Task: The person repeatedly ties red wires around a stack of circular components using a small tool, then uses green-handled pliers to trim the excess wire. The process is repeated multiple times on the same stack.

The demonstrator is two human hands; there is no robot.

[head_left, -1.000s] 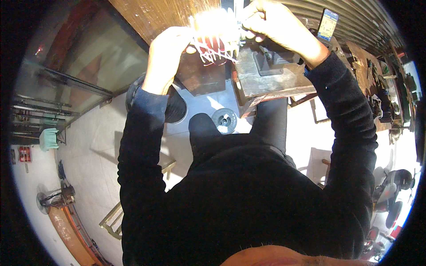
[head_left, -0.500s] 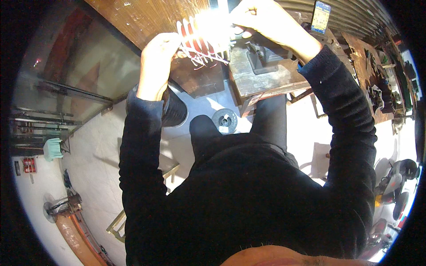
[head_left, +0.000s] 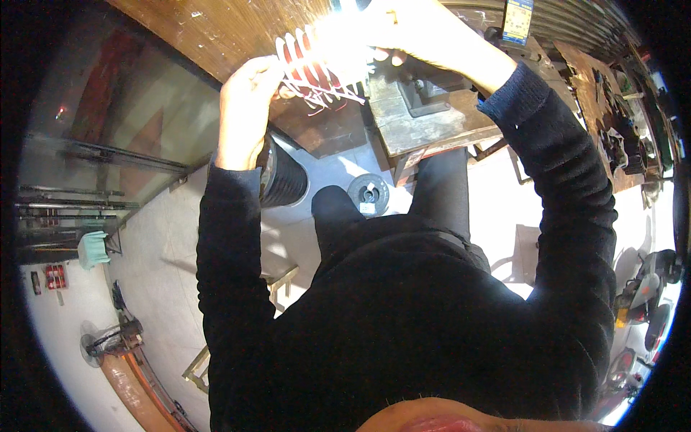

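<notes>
Up at the top middle is a red bundle [head_left: 309,72], perhaps wound wire, wrapped in several white bands with loose white and reddish ends hanging below. Bright glare washes out its right side. My left hand [head_left: 248,90] is closed, thumb and fingers pinching the bundle's left end. On the other side my right hand [head_left: 421,36] has its fingers curled together beside the glare; what it grips cannot be made out. Both arms are raised in dark sleeves.
A worn wooden bench [head_left: 410,129] bearing a dark metal piece [head_left: 425,97] stands below my right hand. Brown wooden boarding [head_left: 194,29] lies to the left. A black ribbed container [head_left: 284,176] and a spool [head_left: 368,194] are on the floor. A lit phone [head_left: 517,21] stands at upper right.
My left hand and the banded bundle sit slightly farther left. My right hand has shifted a little up and left. The whole view has shifted slightly.
</notes>
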